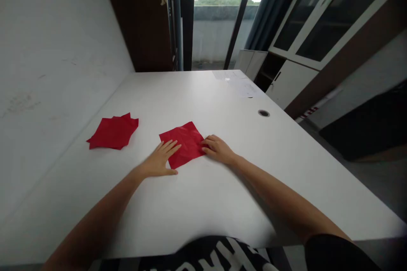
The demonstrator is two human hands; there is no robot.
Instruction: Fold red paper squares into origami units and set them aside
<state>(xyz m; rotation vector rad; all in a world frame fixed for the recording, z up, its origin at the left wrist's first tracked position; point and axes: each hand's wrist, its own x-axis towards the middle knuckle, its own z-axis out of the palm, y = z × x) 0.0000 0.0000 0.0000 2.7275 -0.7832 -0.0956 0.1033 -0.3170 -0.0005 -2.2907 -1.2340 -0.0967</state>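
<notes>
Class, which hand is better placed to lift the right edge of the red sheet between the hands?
Probably the right hand: its bent fingers are at that edge of the sheet, while the left hand is spread over the opposite side.

A pale wall (57,29) fills nine to eleven o'clock, faintly smudged near nine; at eleven stands a dark brown panel (136,17); at twelve a dark-framed window (210,29) shows white sky, a green hill (219,0) and a low grey wall (208,25) outside; a dark curtain (265,8) hangs at one; from one to two o'clock stands a white cabinet (292,80) with dark glazed upper doors; dim grey floor (313,125) lies towards three; the white table (318,178) spreads across the middle, a round hole (263,113) set at three; daylight enters from twelve, leaving the right side shadowed.
</notes>
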